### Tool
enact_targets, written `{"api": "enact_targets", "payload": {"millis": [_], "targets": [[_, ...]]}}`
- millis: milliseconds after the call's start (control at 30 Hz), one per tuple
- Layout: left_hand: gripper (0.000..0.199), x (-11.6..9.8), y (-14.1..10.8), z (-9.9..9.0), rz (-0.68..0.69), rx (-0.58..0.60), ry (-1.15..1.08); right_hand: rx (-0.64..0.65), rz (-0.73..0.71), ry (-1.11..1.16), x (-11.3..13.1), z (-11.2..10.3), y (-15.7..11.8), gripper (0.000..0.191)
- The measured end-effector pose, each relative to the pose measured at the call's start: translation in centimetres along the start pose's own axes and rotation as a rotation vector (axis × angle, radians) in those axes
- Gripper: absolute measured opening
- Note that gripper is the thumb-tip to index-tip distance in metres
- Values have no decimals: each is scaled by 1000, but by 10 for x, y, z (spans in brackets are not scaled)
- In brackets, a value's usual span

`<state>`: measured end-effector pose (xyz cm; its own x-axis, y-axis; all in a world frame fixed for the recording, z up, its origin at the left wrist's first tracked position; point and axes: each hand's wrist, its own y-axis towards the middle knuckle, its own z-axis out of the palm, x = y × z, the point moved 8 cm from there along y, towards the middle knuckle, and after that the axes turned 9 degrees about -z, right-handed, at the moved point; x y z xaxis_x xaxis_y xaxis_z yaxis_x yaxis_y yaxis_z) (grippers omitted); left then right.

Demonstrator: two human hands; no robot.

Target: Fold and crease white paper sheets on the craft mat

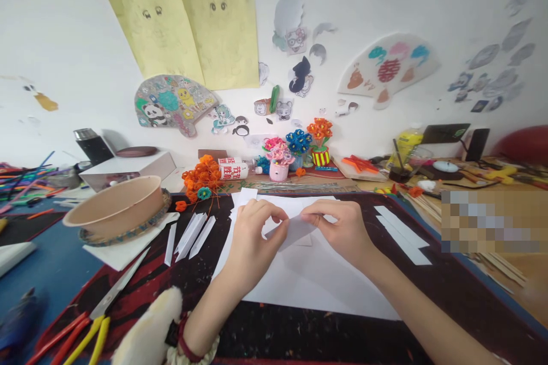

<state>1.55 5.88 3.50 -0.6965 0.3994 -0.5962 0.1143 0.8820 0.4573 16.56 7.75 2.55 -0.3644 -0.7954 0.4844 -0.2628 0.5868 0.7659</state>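
My left hand [257, 234] and my right hand [342, 228] meet above a large white sheet of paper [317, 288]. Between their pinched thumbs and fingers is a small piece of white paper [295, 232], each hand gripping one side of it. Fingers partly cover its edges, so any fold is hard to make out. Several narrow folded paper strips [192, 236] lie left of my left hand. Flat white strips [405, 234] lie to the right of my right hand. More white paper [245, 197] sits behind my left hand.
Scissors [122, 285] with red and yellow handles lie at the lower left, near a round beige basin [115, 205]. Orange pipe-cleaner flowers [203, 174] and small flower pots [278, 171] stand at the back. Thin sticks [492, 259] lie on the right.
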Motion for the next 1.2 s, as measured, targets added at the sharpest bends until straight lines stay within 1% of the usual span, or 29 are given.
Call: {"api": "enact_targets", "payload": {"millis": [233,400,567,800,1000,1133,1200], "targets": [[11,3,1,-3,-1,-16,-1,-62,33,-53,-5,-11,0,17],[10,5,1,-2,2,-10,-1,-68,37,-65,-7,-14,0,18],[11,6,1,-3,13,-22,-4,-122,60,-74,-11,-22,0,18],[11,6,2,-2,18,-23,-6,-144,94,-75,-16,-27,-1,16],[10,10,5,-6,-3,-46,-8,-197,180,-47,-29,-33,-5,12],[10,9,3,-5,6,-51,2,-208,198,-26,-31,-34,-5,13],[10,8,3,-5,11,-49,10,-235,216,-23,-34,-38,-5,13]]}}
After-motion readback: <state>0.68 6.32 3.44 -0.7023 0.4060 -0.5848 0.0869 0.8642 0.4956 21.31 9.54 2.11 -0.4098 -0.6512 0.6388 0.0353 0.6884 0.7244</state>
